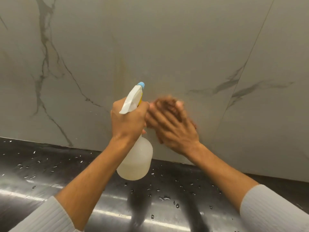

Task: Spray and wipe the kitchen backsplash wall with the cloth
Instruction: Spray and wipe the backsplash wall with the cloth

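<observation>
Marble-look backsplash wall (167, 47), grey with dark veins, fills the upper view; one thin vertical seam runs down its right part. A faint yellowish streak stands on the wall just above the spray nozzle.

Left hand (129, 121) closed around the neck of a spray bottle (136, 161): translucent white body with pale liquid inside, white trigger head, blue nozzle tip pointed up toward the wall. Bottle hangs below the fist, clear of the table.

Right hand (173, 126) pressed flat toward the wall, fingers spread, just beside the left hand and touching it at the knuckles. Motion blur over the fingers. A brownish cloth (168, 102) shows at the fingertips, between hand and wall; its edges are too blurred to trace. Whether the fingers grip it or only press it, I cannot tell.

Both forearms bare; light grey ribbed sleeves (274, 210) pushed up at the bottom corners.

Steel table (50, 178) below meets the wall's lower edge. Water droplets (164, 198) scattered across it.
</observation>
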